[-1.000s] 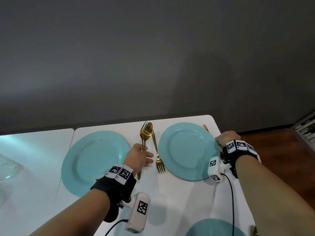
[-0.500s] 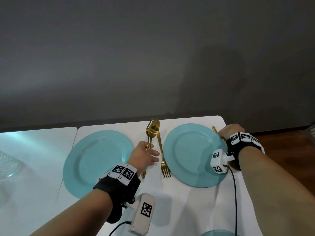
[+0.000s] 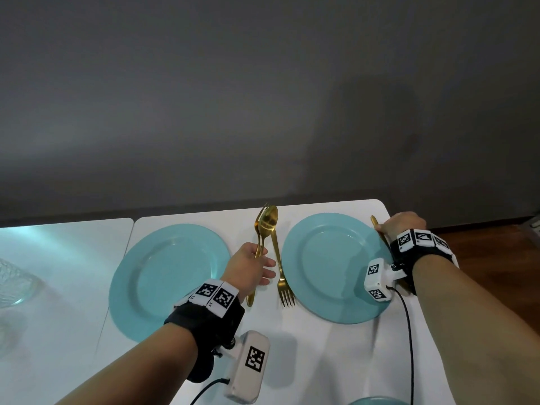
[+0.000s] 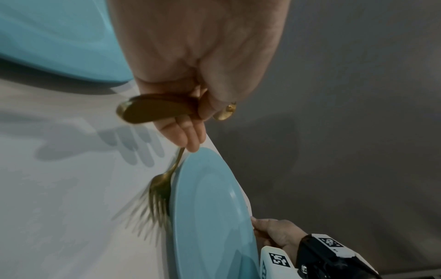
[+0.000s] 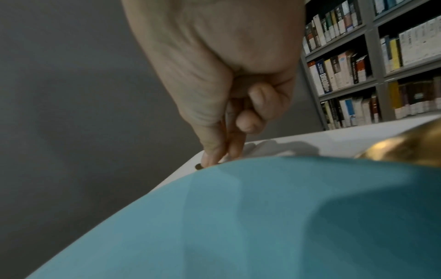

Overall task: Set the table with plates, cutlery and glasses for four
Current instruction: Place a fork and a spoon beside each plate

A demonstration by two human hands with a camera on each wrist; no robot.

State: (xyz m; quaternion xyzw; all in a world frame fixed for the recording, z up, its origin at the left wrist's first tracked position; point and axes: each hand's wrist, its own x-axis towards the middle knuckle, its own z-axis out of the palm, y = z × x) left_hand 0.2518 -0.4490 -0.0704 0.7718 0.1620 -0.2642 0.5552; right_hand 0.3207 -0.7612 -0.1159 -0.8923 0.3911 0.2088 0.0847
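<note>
**Right hand slides up the plate's edge to set a gold piece down**

Against the view a second ago, the right hand (image 3: 401, 225) has moved from about 3 o'clock on the right plate (image 3: 330, 267) up toward 2 o'clock, thumb and forefinger pinching a gold utensil (image 3: 374, 222) just beside the rim; which piece it is I cannot tell. The left hand (image 3: 248, 266) has barely shifted: it grips a spoon (image 3: 268, 222) and a second gold piece together, outer fingers loose, between the left plate (image 3: 169, 276) and the right one. A fork (image 3: 282, 276) lies at the right plate's 9 o'clock, touching its rim. I judge this place nearly has its cutlery. A glass (image 3: 13, 285) shows at the table's (image 3: 321, 346) far left edge.
</note>
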